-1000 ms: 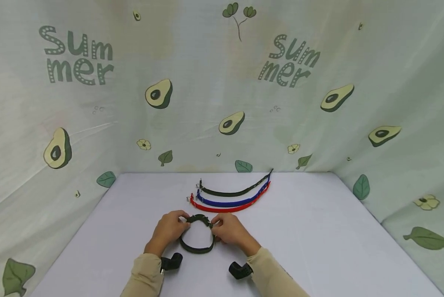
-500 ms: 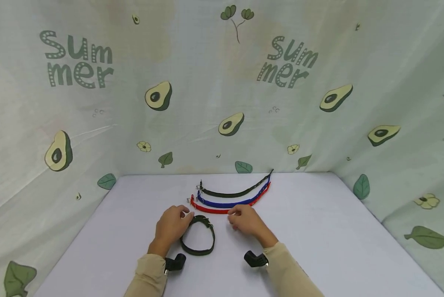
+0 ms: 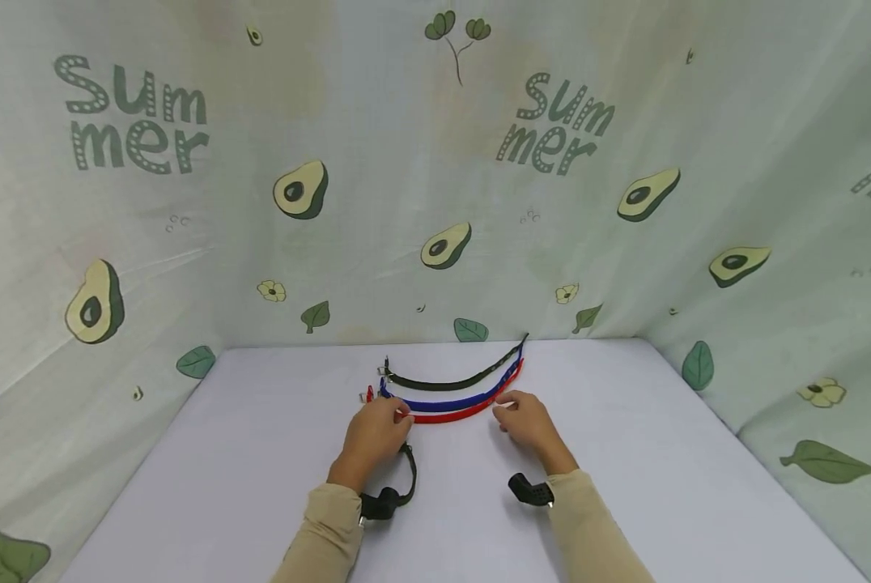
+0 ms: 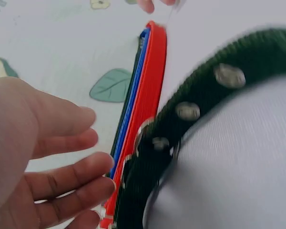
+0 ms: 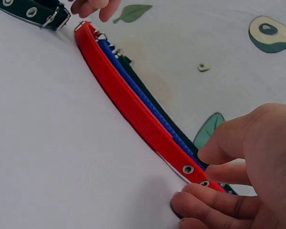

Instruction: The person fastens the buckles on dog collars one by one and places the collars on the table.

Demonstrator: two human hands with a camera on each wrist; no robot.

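Three open collars lie side by side at the back of the table: a red collar (image 3: 450, 414) nearest me, a blue collar (image 3: 443, 401) and a dark green collar (image 3: 450, 379) behind it. My left hand (image 3: 395, 414) reaches with relaxed fingers (image 4: 81, 167) to the red collar's (image 4: 150, 81) buckle end and holds nothing. My right hand (image 3: 507, 402) hovers at the red collar's (image 5: 128, 102) holed end, its loosely curled fingertips (image 5: 200, 198) touching the strap without gripping it. A buckled dark green collar loop (image 3: 410, 478) lies by my left wrist, partly hidden.
The white table (image 3: 661, 470) is walled on three sides by an avocado-print cloth (image 3: 443, 202). A black wrist camera sits on each forearm. In the left wrist view the buckled loop (image 4: 205, 105) with metal eyelets lies close beside the hand.
Both hands have let go of the buckled dark green loop and moved forward to the red collar, the left to its buckle end, the right out to its holed end.
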